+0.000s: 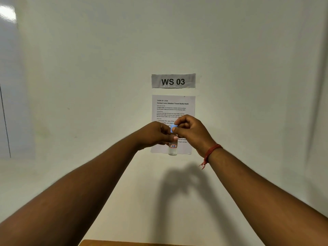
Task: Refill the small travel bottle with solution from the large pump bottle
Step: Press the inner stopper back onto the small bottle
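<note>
A small clear travel bottle with a red-framed label reading "7B" is held up in the air in front of the wall. My left hand grips its upper body, thumb across the front. My right hand pinches the light blue cap at the bottle's top between thumb and fingers. The bottle looks upright and see-through; any liquid level is too hard to tell. The large pump bottle is not in view.
A white wall fills the view, with a "WS 03" sign and a printed task sheet behind my hands. A red thread bracelet is on my right wrist. A strip of wooden table edge shows at the bottom.
</note>
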